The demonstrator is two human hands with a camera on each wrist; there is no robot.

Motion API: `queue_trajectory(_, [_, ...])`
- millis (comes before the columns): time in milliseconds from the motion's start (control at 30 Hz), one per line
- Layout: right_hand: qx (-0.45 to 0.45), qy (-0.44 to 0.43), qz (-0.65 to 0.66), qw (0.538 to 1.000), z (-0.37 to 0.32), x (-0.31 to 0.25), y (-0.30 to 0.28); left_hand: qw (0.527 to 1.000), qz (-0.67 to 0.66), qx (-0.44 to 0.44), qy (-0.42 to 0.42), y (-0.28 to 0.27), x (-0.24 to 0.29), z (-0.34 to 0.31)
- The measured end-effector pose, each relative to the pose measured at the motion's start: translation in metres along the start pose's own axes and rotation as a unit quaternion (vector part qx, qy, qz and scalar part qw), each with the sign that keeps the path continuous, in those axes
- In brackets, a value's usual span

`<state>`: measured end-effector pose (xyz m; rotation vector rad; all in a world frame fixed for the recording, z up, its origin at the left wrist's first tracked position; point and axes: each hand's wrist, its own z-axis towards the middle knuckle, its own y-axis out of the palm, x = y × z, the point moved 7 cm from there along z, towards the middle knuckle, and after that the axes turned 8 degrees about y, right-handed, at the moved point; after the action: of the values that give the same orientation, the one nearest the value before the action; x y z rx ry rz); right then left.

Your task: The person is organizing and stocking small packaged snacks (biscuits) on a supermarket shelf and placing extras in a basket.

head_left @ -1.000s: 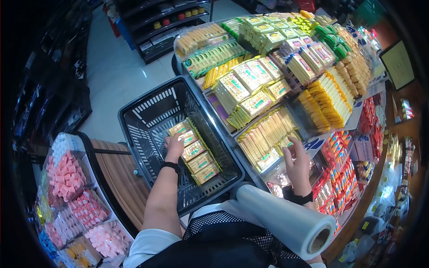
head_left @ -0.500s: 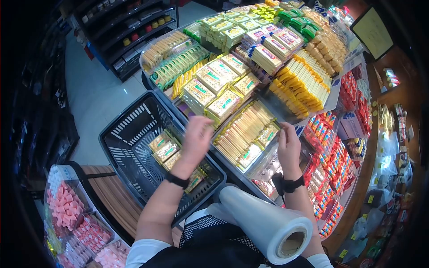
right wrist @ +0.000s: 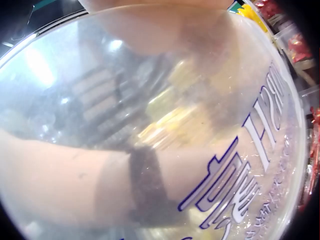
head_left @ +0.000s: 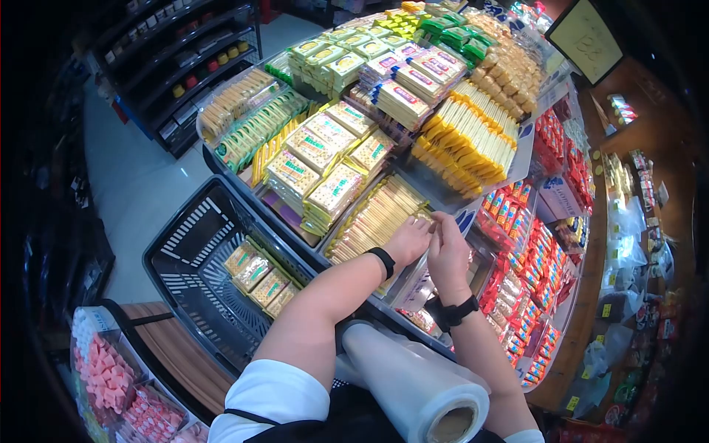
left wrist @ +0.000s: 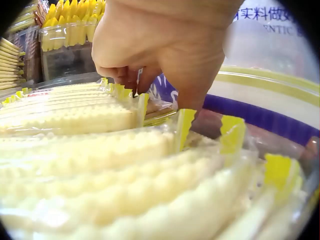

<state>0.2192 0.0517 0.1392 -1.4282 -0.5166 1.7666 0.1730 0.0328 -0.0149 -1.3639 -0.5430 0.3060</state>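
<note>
My left hand (head_left: 408, 240) reaches over a bin of biscuit packs (head_left: 377, 210) standing on edge. In the left wrist view the left fingers curl down behind the yellow pack ends (left wrist: 185, 127); the fingertips are hidden, and I cannot tell if they hold a pack. Close beside it, my right hand (head_left: 448, 255) grips the edge of a raised clear plastic lid (right wrist: 220, 175) with purple-outlined lettering. Several biscuit packs (head_left: 255, 273) lie in a row inside the black shopping basket (head_left: 247, 225), at the left of the bin.
A roll of clear plastic bags (head_left: 402, 376) sits in front of my body. Stacked biscuit packs (head_left: 314, 148) stand beyond the bin, and red-wrapped snacks (head_left: 509, 295) fill bins on the right. Pink sweets (head_left: 103, 373) are at the lower left.
My left hand has left the packs in the basket and moved right to the biscuit bin, now beside the right hand. The head view has shifted, so the display appears further left.
</note>
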Motion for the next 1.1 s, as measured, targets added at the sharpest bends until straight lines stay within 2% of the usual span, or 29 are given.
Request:
queue_trajectory(33, [0.002, 0.002, -0.003, 1.0, 0.0, 0.0, 0.0, 0.999, 0.001, -0.037, -0.014, 0.003, 0.0, 0.002])
queue_trajectory(67, [0.001, 0.001, -0.002, 1.0, 0.0, 0.0, -0.001, 0.998, 0.047, -0.035, -0.017, 0.006, 0.0, 0.005])
queue_trajectory(167, [0.005, 0.0, -0.008, 1.0, 0.0, -0.002, 0.0, 0.995, 0.058, -0.069, -0.048, 0.002, -0.008, 0.007])
queue_trajectory(300, [-0.002, 0.001, -0.005, 1.0, -0.003, -0.001, 0.002, 0.994, 0.074, -0.079, -0.025, 0.005, -0.01, 0.004])
queue_trajectory(400, [-0.004, 0.007, 0.002, 1.0, -0.003, 0.0, 0.002, 0.991, 0.118, -0.057, -0.025, 0.001, -0.006, 0.0])
queue_trajectory(467, [-0.004, 0.009, 0.007, 1.0, -0.002, 0.001, 0.002, 0.998, 0.028, -0.03, -0.047, 0.003, -0.012, 0.005])
queue_trajectory(500, [0.002, 0.008, 0.006, 1.0, -0.001, 0.0, 0.001, 0.998, 0.028, -0.03, -0.046, 0.012, -0.013, 0.007])
queue_trajectory(567, [0.009, 0.007, 0.005, 1.0, 0.0, -0.001, 0.0, 0.99, -0.003, 0.122, -0.064, 0.011, -0.018, 0.007])
queue_trajectory(600, [0.011, 0.008, 0.006, 1.0, 0.002, -0.001, 0.0, 0.99, -0.001, 0.123, -0.064, 0.0, -0.019, 0.005])
queue_trajectory(667, [0.014, 0.007, 0.007, 1.0, 0.003, 0.0, 0.0, 0.996, -0.055, 0.016, -0.061, -0.015, -0.017, 0.003])
queue_trajectory(800, [0.01, 0.007, 0.012, 1.0, 0.003, 0.001, 0.001, 0.996, -0.056, 0.022, -0.07, -0.006, -0.016, 0.004])
queue_trajectory(867, [0.007, 0.01, 0.016, 1.0, 0.003, 0.001, 0.002, 0.992, -0.031, 0.107, -0.056, -0.003, -0.017, 0.002])
queue_trajectory(900, [0.012, 0.004, 0.022, 1.0, 0.002, -0.001, 0.001, 0.992, -0.029, 0.109, -0.056, -0.003, -0.016, 0.0])
queue_trajectory(967, [0.018, -0.003, 0.028, 0.999, 0.004, -0.001, -0.001, 0.971, -0.093, 0.209, -0.071, -0.014, -0.021, -0.008])
queue_trajectory(1000, [0.027, -0.009, 0.042, 0.999, 0.004, 0.0, 0.0, 0.972, -0.088, 0.207, -0.069, -0.023, -0.025, -0.01])
queue_trajectory(1067, [0.04, -0.015, 0.059, 0.997, 0.005, 0.004, -0.001, 0.898, -0.223, 0.363, -0.111, -0.069, -0.039, -0.029])
queue_trajectory(1100, [0.04, -0.015, 0.065, 0.997, 0.005, 0.007, -0.002, 0.9, -0.219, 0.362, -0.108, -0.088, -0.033, -0.035])
